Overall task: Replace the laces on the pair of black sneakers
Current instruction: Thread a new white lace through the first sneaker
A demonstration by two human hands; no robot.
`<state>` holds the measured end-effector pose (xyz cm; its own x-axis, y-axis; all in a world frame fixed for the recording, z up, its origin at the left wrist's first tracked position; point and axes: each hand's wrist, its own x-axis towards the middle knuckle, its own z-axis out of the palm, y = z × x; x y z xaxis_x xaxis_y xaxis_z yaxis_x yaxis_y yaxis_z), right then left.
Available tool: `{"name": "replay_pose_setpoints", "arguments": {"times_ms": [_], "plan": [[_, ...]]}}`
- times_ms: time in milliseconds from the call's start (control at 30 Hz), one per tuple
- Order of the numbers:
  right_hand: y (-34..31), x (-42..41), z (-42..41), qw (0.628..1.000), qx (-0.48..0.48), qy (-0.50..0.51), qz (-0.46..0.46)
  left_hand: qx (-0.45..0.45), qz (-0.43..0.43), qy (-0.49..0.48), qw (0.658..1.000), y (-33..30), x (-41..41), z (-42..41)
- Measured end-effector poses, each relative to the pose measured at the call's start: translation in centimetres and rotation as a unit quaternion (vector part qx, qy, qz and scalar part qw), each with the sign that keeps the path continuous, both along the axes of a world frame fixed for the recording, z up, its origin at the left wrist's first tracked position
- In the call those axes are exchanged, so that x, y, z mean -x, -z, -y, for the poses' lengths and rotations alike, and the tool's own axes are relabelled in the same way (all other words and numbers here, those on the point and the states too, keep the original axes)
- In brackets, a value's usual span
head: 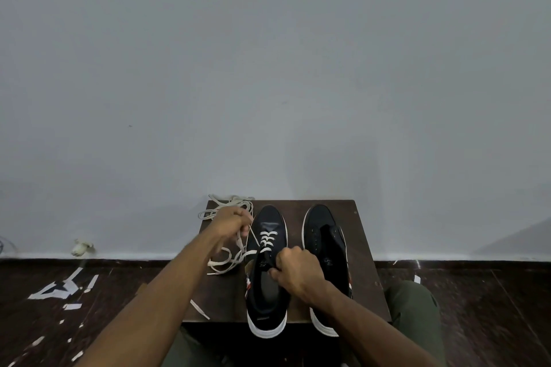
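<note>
Two black sneakers with white soles stand side by side on a small dark wooden table [362, 250], toes toward the wall. The left sneaker [268, 295] carries a white lace [267, 240] through its lower eyelets, with loose ends trailing left over the table. The right sneaker [320, 225] shows bare eyelets. My left hand [231, 222] pinches a strand of that lace, pulled up and to the left. My right hand [293, 272] grips the tongue of the left sneaker.
A tangle of off-white laces [229, 202] lies at the table's far left corner, partly over the edge. White paper scraps [59, 289] litter the dark wooden floor at the left. A grey wall stands right behind the table. My knees flank the table's near edge.
</note>
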<state>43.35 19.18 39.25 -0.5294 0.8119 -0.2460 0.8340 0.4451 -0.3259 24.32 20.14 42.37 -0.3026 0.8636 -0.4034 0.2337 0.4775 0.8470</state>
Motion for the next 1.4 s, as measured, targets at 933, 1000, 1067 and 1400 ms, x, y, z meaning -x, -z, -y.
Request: {"name": "replay_pose_setpoints", "arguments": {"times_ms": [933, 1000, 1067, 1400], "plan": [[-7.8, -0.4, -5.7, 0.724, 0.347, 0.236, -0.548, -0.015, 0.049, 0.183, 0.982, -2.2, -1.7, 2.8], [-7.5, -0.6, -5.5, 0.736, 0.365, 0.232, -0.521, -0.028, 0.052, 0.166, 0.984, -2.0, -1.4, 2.8], [-7.3, -0.4, -5.3, 0.746, 0.380, 0.215, -0.503, -0.056, 0.042, 0.160, 0.985, -2.0, -1.4, 2.5], [-7.5, 0.1, -4.9, 0.744, 0.402, 0.192, -0.497, -0.070, 0.003, 0.185, 0.980, -1.0, -1.9, 2.1]]}}
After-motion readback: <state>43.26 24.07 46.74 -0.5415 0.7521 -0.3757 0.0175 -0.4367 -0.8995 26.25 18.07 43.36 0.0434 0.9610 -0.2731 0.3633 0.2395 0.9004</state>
